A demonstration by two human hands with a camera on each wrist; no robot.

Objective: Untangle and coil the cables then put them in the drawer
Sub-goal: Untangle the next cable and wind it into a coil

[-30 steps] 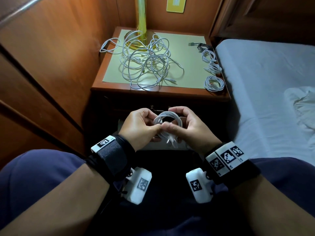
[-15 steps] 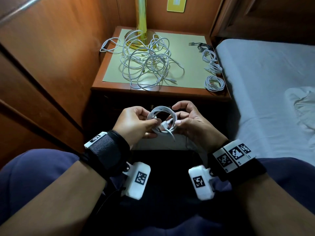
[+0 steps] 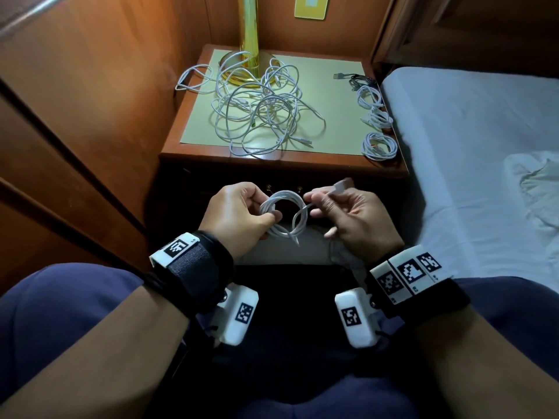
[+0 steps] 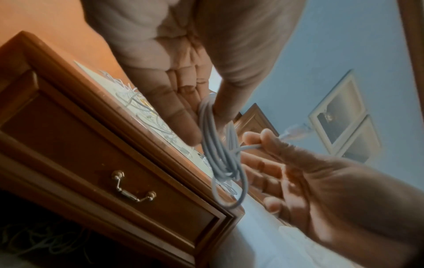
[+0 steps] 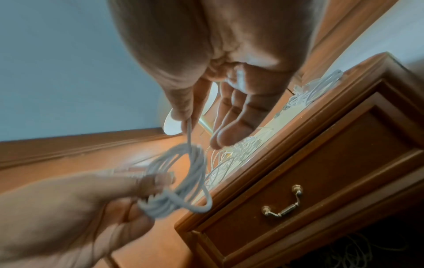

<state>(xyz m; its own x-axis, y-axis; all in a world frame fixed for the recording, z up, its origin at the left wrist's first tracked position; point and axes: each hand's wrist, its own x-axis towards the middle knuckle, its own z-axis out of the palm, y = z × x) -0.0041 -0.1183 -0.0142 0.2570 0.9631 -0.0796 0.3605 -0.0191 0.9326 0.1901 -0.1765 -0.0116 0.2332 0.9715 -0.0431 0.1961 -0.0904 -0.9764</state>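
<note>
— Two hands, one coil. Which way does the white coil (image 3: 282, 213) lie from each?

— It hangs in the air between them, in front of the nightstand's front edge (image 3: 281, 167). The left hand (image 3: 239, 217) pinches its left side, thumb against curled fingers, so the ring stands roughly upright and faces the person. The right hand (image 3: 352, 220) is just beside its right side.

— And the loose end?

— The tail leaves the coil's right side and runs up and right to the plug (image 3: 340, 186), which sticks out past the right fingertips. That short stretch is the axis that matters: I judge the coming move wraps or tucks it around the bundle.

— How is the right hand set?

— Thumb and forefinger pinch the tail near the plug; the other fingers spread loosely, holding nothing.

— Nearer hand for the wrap?

— The right; the left only anchors.

— The rest?

— A tangled pile (image 3: 260, 113) lies mid-top of the nightstand, and finished coils (image 3: 379, 145) line its right edge. The drawer (image 4: 110, 163) looks closed.
</note>
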